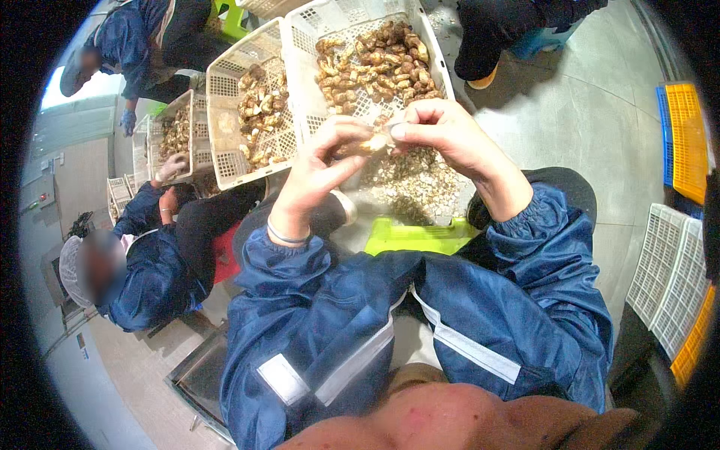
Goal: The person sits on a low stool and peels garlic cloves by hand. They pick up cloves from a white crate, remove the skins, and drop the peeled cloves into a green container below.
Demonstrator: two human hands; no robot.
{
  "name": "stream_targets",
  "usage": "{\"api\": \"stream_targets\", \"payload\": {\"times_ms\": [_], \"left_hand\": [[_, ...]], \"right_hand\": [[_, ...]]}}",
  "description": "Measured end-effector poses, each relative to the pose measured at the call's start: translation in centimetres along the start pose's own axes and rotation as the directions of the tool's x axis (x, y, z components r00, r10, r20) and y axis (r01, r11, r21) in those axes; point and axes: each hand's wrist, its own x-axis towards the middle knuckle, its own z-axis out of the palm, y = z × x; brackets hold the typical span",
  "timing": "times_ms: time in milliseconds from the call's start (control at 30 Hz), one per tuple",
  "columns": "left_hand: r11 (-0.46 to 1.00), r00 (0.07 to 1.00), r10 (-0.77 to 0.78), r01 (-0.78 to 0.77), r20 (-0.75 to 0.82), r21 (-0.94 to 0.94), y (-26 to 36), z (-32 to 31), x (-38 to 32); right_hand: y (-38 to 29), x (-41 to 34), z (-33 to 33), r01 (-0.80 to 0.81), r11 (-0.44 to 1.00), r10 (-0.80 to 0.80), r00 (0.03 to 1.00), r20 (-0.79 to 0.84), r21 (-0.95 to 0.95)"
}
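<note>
Between the fingers of my left hand (323,166) is a mushroom (372,144) with a pale stem, partly covered by the fingers. My right hand (447,132) meets it from the other side and pinches a small thin piece (398,128), perhaps a blade; blur keeps me from telling. Just beyond both hands stands a white plastic crate (448,76) of brown mushrooms (388,64). A second white crate (214,126), to the left, contains cut, paler mushrooms (264,109). Whitish trimmings (424,183) lie heaped on the floor beneath my hands.
A lime-green plastic stool (419,235) shows between my legs. At left, a person in a hairnet (154,270) sits beside more crates (188,138); another person (132,42) bends farther back. A dark-trousered leg (478,39) is at top right. Stacked crates (664,270) line the right side.
</note>
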Motion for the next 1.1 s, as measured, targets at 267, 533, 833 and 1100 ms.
{"api": "stream_targets", "payload": {"times_ms": [267,533,833,1100], "left_hand": [[0.765,0.945,-0.315,0.306,0.086,-0.567,-2.0,0.5,-0.1],[0.776,0.928,-0.371,0.327,0.029,-0.54,-1.1,2.9,0.9],[0.594,0.906,-0.383,0.392,0.181,-0.702,0.1,2.5,0.6],[0.741,0.912,-0.405,0.372,0.07,-0.56,-0.9,2.9,0.8]], "right_hand": [[0.8,0.1,0.3,0.224,0.968,-0.23,0.973,-0.035,-0.113],[0.7,0.0,0.9,0.351,0.775,-0.456,0.886,-0.08,-0.526],[0.0,-0.3,0.2,0.08,0.987,-0.103,0.98,-0.17,-0.137],[0.3,0.1,0.2,0.35,0.782,-0.428,0.903,-0.035,-0.515]]}}
